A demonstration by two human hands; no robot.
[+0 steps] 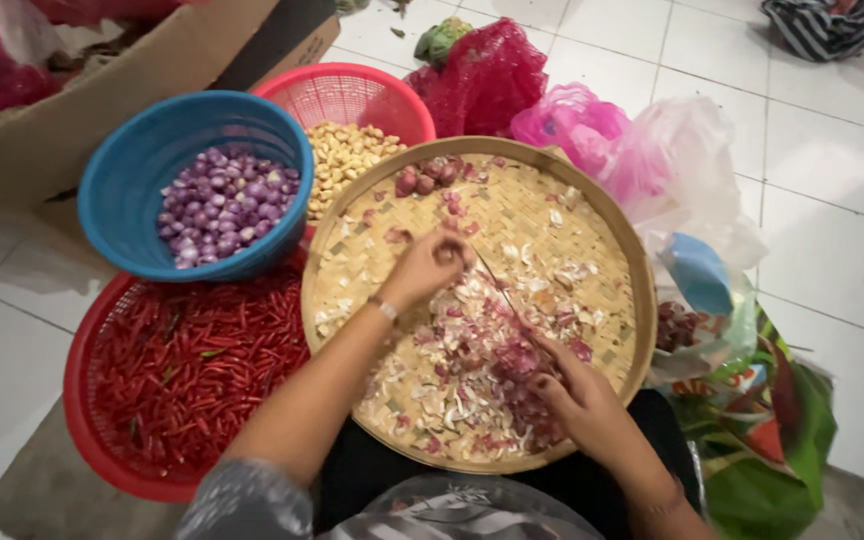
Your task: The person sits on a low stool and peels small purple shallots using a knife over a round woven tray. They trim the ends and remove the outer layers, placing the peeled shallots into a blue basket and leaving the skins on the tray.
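Observation:
A round woven bamboo tray rests on my lap, strewn with shallot and garlic skins. Several unpeeled shallots lie at its far rim. My left hand hovers over the tray's middle, fingers curled as if pinching something small; what it holds is hidden. My right hand rests among the peelings near the front edge and grips a thin knife whose blade points toward the left hand.
A blue basket of peeled shallots sits left, above a red basket of chillies. A red basket with peeled garlic stands behind. Red mesh sack, pink and clear plastic bags, a cardboard box and white floor tiles surround.

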